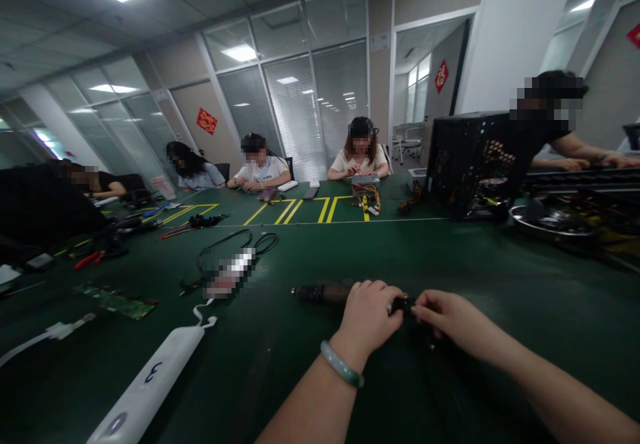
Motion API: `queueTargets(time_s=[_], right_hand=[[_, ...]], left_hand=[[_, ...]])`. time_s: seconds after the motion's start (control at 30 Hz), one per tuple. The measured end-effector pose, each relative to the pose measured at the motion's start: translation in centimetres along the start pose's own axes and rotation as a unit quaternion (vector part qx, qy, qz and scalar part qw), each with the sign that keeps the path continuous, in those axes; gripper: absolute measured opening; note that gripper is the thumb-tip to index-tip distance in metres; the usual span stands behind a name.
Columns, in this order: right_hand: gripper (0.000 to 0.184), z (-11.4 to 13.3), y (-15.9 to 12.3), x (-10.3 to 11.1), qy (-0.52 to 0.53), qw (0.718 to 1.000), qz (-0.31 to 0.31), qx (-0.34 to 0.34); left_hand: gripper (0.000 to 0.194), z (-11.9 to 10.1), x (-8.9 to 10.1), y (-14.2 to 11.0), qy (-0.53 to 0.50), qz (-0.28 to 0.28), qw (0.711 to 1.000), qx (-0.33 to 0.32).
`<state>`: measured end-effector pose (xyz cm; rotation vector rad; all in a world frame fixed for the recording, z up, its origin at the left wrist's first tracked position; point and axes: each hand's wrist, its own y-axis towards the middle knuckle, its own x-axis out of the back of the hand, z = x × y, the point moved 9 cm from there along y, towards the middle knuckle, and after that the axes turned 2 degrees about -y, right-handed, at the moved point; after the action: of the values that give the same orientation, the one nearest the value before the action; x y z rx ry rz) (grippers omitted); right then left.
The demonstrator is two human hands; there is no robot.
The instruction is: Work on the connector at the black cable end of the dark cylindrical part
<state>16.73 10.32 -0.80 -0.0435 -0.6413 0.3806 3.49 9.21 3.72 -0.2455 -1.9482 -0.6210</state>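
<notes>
A dark electric screwdriver, with a narrow metal tip pointing left, is held low over the green table. My left hand is closed around its rear part; a pale green bangle circles that wrist. Just right of it, my right hand pinches a small black piece at the tool's back end, which looks like a cord plug. Shadow and fingers hide where plug and tool meet, so I cannot tell whether they are joined.
A white power strip lies at front left, near a green circuit board and a black cable coil. A black computer case and a round metal dish stand at right. Several people sit around the table.
</notes>
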Motion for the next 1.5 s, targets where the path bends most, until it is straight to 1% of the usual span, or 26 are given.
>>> queueTargets(time_s=[0.07,0.2,0.5,0.67,0.83,0.93,1.03,1.13,1.2,1.3,1.5], right_hand=[[0.019,-1.1,0.4,-0.2,-0.038,0.999,0.007,-0.023],[0.017,-2.4,0.9,-0.1,-0.035,0.998,-0.001,-0.05],[0.021,-2.7,1.2,-0.2,-0.044,0.999,-0.001,-0.026],[0.02,-2.2,1.2,-0.4,-0.041,0.999,-0.008,-0.004],[0.022,-0.9,0.8,0.3,-0.049,0.998,-0.043,0.013],[0.021,-0.6,0.8,0.5,-0.066,0.997,-0.041,0.008],[0.016,-0.6,0.7,0.7,-0.1,0.994,-0.041,0.006],[0.011,-0.6,0.3,1.3,-0.153,0.986,-0.065,-0.01],[0.012,-0.5,-0.1,1.6,-0.175,0.981,-0.078,-0.023],[0.014,-0.1,-0.4,1.6,-0.179,0.98,-0.082,-0.03],[0.016,0.8,-0.7,1.6,-0.173,0.979,-0.104,-0.032]], left_hand=[[0.022,0.0,0.0,0.0,0.001,0.0,1.0,0.005],[0.021,-0.1,0.0,0.0,0.006,-0.004,1.0,0.011],[0.02,0.0,0.2,-0.2,-0.002,-0.006,1.0,0.006],[0.019,-0.8,0.2,-0.2,-0.018,0.0,1.0,-0.016],[0.021,-0.8,0.0,0.1,0.003,0.007,1.0,-0.006],[0.016,-0.7,0.0,0.2,0.011,0.003,1.0,-0.002],[0.013,-0.8,-0.1,0.2,0.009,0.005,1.0,-0.005],[0.011,-0.8,0.0,0.2,-0.001,0.004,1.0,-0.007],[0.012,-0.8,0.0,0.2,-0.01,-0.001,1.0,-0.009],[0.012,-0.7,0.1,0.3,-0.021,-0.004,1.0,-0.007],[0.011,-0.9,0.0,0.2,-0.022,0.01,1.0,-0.008]])
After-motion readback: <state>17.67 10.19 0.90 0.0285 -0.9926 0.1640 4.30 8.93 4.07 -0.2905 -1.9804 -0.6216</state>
